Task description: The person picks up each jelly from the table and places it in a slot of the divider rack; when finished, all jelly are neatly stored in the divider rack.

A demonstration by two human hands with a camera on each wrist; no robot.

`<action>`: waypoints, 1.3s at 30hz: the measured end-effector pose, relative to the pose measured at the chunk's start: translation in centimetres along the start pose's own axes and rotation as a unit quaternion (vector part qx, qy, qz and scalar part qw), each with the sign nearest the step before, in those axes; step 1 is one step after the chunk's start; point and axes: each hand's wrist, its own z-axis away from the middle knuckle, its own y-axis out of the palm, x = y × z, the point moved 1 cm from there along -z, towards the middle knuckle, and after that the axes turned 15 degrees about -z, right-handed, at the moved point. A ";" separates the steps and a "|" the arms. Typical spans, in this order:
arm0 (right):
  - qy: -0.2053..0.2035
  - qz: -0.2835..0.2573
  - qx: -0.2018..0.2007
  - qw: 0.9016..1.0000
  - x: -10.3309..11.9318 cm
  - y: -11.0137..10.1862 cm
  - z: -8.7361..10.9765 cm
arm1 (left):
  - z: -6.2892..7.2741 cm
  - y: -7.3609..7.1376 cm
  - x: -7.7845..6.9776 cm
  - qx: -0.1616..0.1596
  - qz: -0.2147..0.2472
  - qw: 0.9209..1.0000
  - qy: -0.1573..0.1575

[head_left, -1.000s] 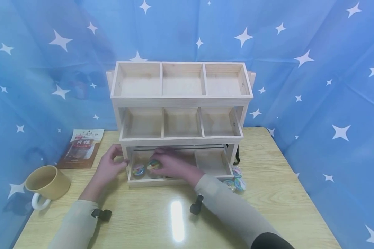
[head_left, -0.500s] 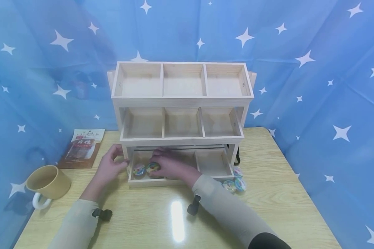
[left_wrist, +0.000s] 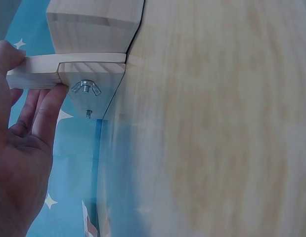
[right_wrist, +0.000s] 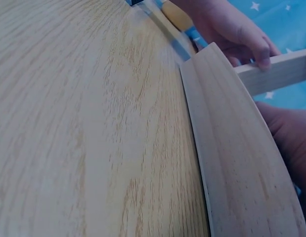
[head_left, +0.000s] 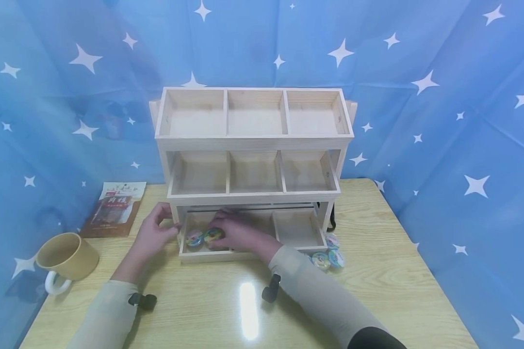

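A three-tier wooden shelf has divided trays. My left hand grips its left upright, thumb on one face and fingers on the other. My right hand reaches into the left part of the bottom tray and holds a small round tub with a colourful top. A similar round tub lies just left of it in the same compartment. In the right wrist view, the tray's front board hides most of my right hand, and the held tub is out of sight.
Several more round tubs sit on the table by the shelf's front right corner. A yellow mug with a white handle stands at the left. Behind it lies a brown-and-white packet. A blue starred curtain surrounds the table.
My right hand has shifted slightly left with the tub, closer to the other one. The right forearm has drawn back a little from the tubs on the table. My left hand stays put.
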 end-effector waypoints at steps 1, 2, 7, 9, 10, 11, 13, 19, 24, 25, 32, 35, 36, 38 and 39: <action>0.000 -0.003 -0.001 1.000 0.0 0.0 0.1 | 0.0 0.0 0.0 0.001 0.001 1.000 -0.001; 0.000 -0.007 -0.002 1.000 0.0 0.0 0.1 | 0.0 0.0 0.0 0.001 0.001 1.000 -0.002; 0.000 -0.033 -0.028 0.999 -0.1 -0.1 0.9 | 0.1 -0.1 -0.2 0.001 -0.003 1.000 -0.005; 0.006 -0.052 -0.043 0.998 0.0 -0.3 1.6 | 0.2 -0.1 -0.3 0.001 -0.007 1.000 -0.007; 0.011 -0.056 -0.052 0.997 0.0 -0.5 1.9 | 0.2 -0.2 -0.3 0.002 -0.009 1.000 -0.009; 0.015 -0.061 -0.061 0.996 0.0 -0.7 2.4 | 0.2 -0.2 -0.3 0.002 -0.009 1.000 -0.009; 0.029 -0.077 -0.072 0.994 0.2 -1.3 3.4 | 0.1 -0.2 -0.2 0.006 -0.007 1.000 -0.011; 0.059 -0.125 -0.086 0.987 0.5 -3.2 7.5 | 0.0 -0.2 0.0 0.021 0.001 0.999 -0.027; 0.058 -0.134 -0.114 0.983 0.1 -4.2 11.8 | -0.1 -0.1 0.2 0.020 0.002 0.999 -0.029; 0.050 -0.132 -0.129 0.982 -0.1 -4.3 12.7 | 0.0 -0.1 0.2 0.019 0.002 0.999 -0.030; 0.024 -0.112 -0.218 0.969 -2.0 -5.7 18.6 | 0.1 -0.2 0.0 0.014 0.000 0.999 -0.033; 0.023 -0.096 -0.246 0.964 -2.8 -6.4 21.0 | 0.0 -0.2 0.1 0.011 0.004 1.000 -0.027; 0.022 -0.091 -0.256 0.962 -3.1 -6.6 21.8 | 0.0 -0.2 0.1 0.010 0.005 1.000 -0.024; 0.026 -0.083 -0.274 0.958 -3.6 -7.0 23.3 | 0.0 -0.2 0.1 0.010 0.008 1.000 -0.021; 0.030 -0.081 -0.281 0.956 -3.8 -7.1 24.0 | 0.0 -0.2 0.1 0.010 0.009 1.000 -0.021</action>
